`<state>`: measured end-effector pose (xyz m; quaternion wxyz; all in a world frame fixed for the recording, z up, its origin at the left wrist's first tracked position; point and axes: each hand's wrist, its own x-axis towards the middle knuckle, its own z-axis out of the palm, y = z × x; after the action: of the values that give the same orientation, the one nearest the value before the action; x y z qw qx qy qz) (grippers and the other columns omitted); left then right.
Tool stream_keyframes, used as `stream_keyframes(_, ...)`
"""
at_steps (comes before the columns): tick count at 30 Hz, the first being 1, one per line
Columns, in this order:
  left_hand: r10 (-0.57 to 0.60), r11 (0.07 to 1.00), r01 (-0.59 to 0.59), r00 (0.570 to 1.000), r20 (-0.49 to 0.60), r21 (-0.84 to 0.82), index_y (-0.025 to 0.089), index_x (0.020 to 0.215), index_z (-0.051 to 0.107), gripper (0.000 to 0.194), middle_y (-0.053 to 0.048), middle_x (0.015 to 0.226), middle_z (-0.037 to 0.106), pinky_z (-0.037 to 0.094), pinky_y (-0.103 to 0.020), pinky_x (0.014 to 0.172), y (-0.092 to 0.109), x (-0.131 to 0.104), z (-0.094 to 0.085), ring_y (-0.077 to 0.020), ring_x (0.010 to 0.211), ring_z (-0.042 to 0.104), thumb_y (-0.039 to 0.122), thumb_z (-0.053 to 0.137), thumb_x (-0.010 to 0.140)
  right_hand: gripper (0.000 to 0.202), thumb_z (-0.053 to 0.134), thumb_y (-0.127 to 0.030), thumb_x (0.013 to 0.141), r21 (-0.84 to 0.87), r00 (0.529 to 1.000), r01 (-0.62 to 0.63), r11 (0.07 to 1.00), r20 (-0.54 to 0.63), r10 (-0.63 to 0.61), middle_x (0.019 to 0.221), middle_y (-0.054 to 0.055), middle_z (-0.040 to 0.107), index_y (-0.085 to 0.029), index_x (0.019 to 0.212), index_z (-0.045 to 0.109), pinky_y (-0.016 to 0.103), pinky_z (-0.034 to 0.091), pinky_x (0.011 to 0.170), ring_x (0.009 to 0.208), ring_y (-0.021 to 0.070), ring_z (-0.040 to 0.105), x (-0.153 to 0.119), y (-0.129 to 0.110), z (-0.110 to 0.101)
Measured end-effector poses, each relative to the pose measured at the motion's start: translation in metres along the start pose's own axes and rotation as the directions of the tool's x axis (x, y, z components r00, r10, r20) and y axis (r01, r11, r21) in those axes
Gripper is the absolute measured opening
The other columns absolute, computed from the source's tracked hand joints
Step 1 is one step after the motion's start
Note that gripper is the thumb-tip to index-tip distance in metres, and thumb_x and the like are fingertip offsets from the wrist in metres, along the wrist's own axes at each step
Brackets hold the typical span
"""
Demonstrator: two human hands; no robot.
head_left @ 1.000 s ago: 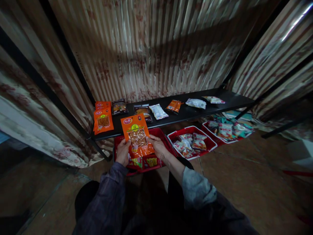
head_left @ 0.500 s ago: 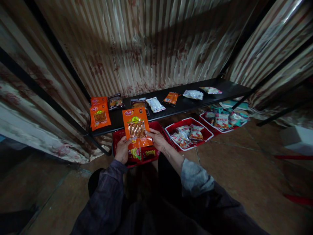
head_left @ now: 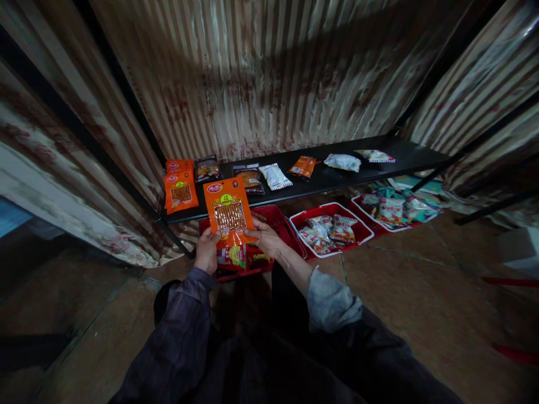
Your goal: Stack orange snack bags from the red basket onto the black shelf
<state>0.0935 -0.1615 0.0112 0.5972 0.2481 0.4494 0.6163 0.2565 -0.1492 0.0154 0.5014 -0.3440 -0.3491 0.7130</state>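
Between my hands I hold an orange snack packet [head_left: 229, 210] upright, its printed front and clear window facing me. My left hand [head_left: 206, 251] grips its lower left edge, and my right hand [head_left: 265, 238] grips the lower right. Right below it is a red basket [head_left: 280, 221] with more packets [head_left: 232, 256] inside, partly hidden by the held one. Beyond the basket, orange packets [head_left: 181, 193] of the same look lie at the left end of a black shelf [head_left: 315, 181].
Along the shelf lie a dark packet [head_left: 208, 169], a brown bread packet [head_left: 251, 182], white packets [head_left: 275, 177] and a small orange packet [head_left: 303, 166]. Two more red baskets [head_left: 364, 234] with snack bags stand on the floor to the right. Black shelf posts [head_left: 126, 101] rise at the left.
The view has shifted a little, so the shelf and baskets appear further right. My hands have brought the orange packet slightly left and up, still held by both.
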Motion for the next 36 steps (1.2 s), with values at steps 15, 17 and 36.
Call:
stream_keyframes(15,-0.014,0.997,0.007,0.995,0.094,0.082,0.017,0.084,0.064,0.034,-0.004,0.079,0.07,0.048,-0.031,0.075,-0.009,-0.005,0.007,-0.0196,0.078,0.065,0.029,0.074,0.054,0.03,0.08,-0.03,0.054,-0.02,0.994,0.055,0.998,-0.095,-0.057,0.072,-0.001,0.071,-0.021,0.081,0.07,0.026,0.05,0.063,0.066,0.0153,0.065,-0.002,-0.007,-0.017)
stream_keyframes(17,-0.017,0.995,0.008,0.996,0.088,0.099,0.016,0.084,0.064,0.034,-0.005,0.079,0.07,0.048,-0.03,0.074,-0.013,-0.008,0.007,-0.0194,0.078,0.065,0.028,0.074,0.054,0.03,0.079,-0.036,0.058,-0.007,0.988,0.068,0.998,-0.138,-0.068,0.072,-0.001,0.071,-0.022,0.082,0.07,0.027,0.05,0.06,0.064,0.0162,0.065,0.002,-0.009,-0.019)
stream_keyframes(36,-0.116,0.993,0.116,0.993,0.002,-0.019,0.016,0.077,0.063,0.037,-0.001,0.073,0.07,0.049,-0.03,0.075,-0.008,-0.004,0.0,-0.0162,0.071,0.065,0.036,0.08,0.052,0.019,0.076,-0.017,0.058,0.077,0.957,-0.006,0.997,-0.287,0.028,0.067,-0.001,0.071,-0.017,0.073,0.065,0.027,0.052,0.06,0.058,0.0145,0.064,0.012,-0.001,-0.013)
